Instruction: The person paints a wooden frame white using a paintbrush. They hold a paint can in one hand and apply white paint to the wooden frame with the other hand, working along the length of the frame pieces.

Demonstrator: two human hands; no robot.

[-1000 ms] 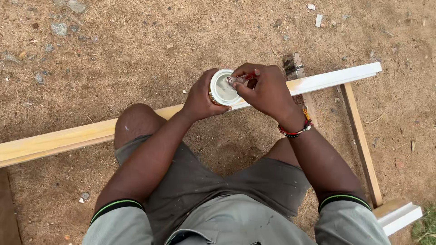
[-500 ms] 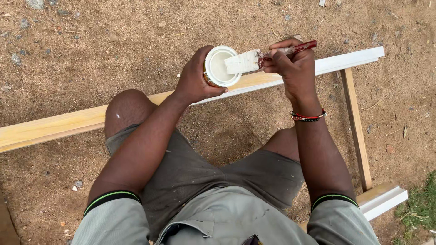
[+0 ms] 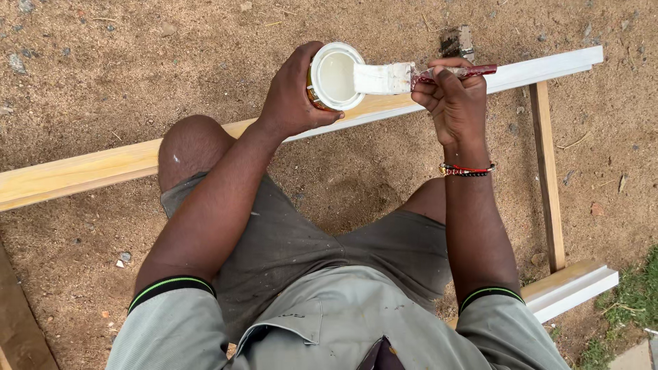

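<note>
White paint fills the small tin (image 3: 336, 77) that my left hand (image 3: 295, 92) holds up over the long wooden rail (image 3: 89, 168). My left fingers (image 3: 322, 118) are wrapped round the side of the tin, thumb under its near edge, clamped firmly on it, and the open mouth faces up toward me. Just to the right of that hand, my right hand (image 3: 456, 103) grips a paintbrush (image 3: 411, 75) by its dark red handle; those fingers (image 3: 439, 79) are closed tight on the handle, the thumb lying along its top. The brush lies level, its paint-coated bristles pointing left, and their tip overlaps the right side of the tin's rim, touching it or just above it; I cannot tell which.

The rail runs beneath both hands from far left up toward the right. Left of my left hand it is bare yellow wood; beyond my right hand it is painted white. A thinner bare crosspiece (image 3: 548, 171) drops from the rail to the right of my right hand and meets a second rail end (image 3: 572, 288), white along its near edge, down by my right elbow. A beaded bracelet (image 3: 466, 169) circles my right wrist. My knees, in grey shorts (image 3: 308, 247), sit below the hands, the left knee against the rail. Sandy ground (image 3: 205, 41) lies all round, with a small stone-like block (image 3: 456, 42) just beyond my right hand and a patch of grass (image 3: 630, 301) far off to the lower right.
</note>
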